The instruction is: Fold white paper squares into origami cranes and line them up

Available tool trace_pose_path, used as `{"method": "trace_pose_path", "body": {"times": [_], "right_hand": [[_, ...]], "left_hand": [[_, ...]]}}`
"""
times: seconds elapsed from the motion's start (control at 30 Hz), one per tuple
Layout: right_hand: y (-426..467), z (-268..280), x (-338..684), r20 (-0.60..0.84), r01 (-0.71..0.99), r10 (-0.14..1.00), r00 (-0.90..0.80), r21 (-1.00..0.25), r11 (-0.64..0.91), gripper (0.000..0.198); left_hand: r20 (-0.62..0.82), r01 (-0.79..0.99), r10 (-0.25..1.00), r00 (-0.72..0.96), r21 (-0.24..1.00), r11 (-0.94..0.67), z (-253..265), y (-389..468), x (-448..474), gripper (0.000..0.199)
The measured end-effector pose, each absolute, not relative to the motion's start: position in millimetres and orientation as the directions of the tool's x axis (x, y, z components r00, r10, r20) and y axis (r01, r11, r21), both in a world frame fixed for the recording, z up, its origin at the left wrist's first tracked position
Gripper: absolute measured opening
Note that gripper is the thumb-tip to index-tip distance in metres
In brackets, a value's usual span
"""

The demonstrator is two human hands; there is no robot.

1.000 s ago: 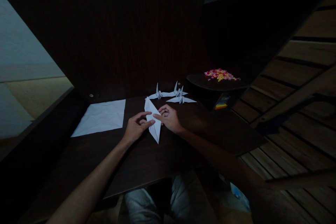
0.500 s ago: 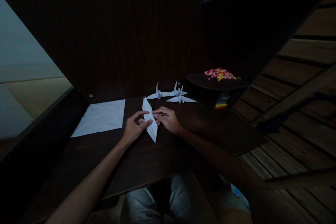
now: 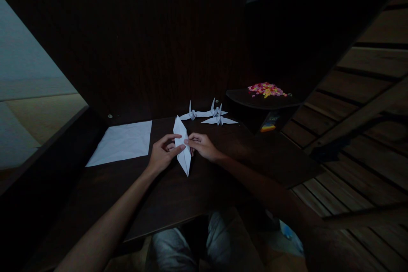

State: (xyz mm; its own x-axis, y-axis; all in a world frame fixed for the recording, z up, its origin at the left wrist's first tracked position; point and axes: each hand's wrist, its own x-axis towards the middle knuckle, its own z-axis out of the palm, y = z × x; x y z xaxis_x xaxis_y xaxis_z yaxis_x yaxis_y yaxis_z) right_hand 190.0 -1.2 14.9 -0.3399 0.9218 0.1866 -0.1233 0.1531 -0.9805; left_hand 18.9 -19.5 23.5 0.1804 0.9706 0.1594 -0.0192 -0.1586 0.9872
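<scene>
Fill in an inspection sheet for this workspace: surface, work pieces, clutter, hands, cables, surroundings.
Surface: dark wooden desk, dimly lit.
Work pieces: folded white paper, in hand; three white paper cranes, grouped at the back; white paper sheet, lying at the left, lightly creased.
Clutter: pile of small multicoloured pieces on the side shelf.
Hands: left hand and right hand both hold the folded white paper.
Cables: nothing seen; dark areas unreadable.
Surroundings: dark back panel; slatted wood at right.
</scene>
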Motion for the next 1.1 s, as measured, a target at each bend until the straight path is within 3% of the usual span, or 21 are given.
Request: {"method": "trace_pose_path", "body": {"times": [0.5,0.7,0.83,0.93,1.1], "right_hand": [[-3.9,15.7,189.2,0.206,-0.105,0.951,-0.229,-0.977,0.187,0.035],[-3.5,17.2,190.6,0.24,-0.055,0.951,-0.193,-0.971,0.233,0.038],[-4.7,16.2,190.0,0.238,-0.105,0.933,-0.271,-0.97,0.218,0.035],[-5.9,14.4,188.8,0.27,-0.143,0.917,-0.294,-0.961,0.237,0.039],[-5.1,12.0,188.7,0.349,-0.141,0.919,-0.184,-0.935,0.326,0.04]], "left_hand": [[0.123,-0.095,0.902,0.414,0.991,-0.091,27.4,-23.8,21.4,0.038],[0.179,-0.147,0.933,0.312,0.979,-0.139,26.4,-23.6,24.8,0.046],[0.199,-0.143,0.958,0.209,0.975,-0.171,24.8,-20.5,25.9,0.048],[0.209,-0.132,0.965,0.159,0.973,-0.189,23.9,-18.2,25.5,0.046],[0.238,-0.075,0.964,0.117,0.97,-0.23,24.6,-15.8,24.4,0.033]]}}
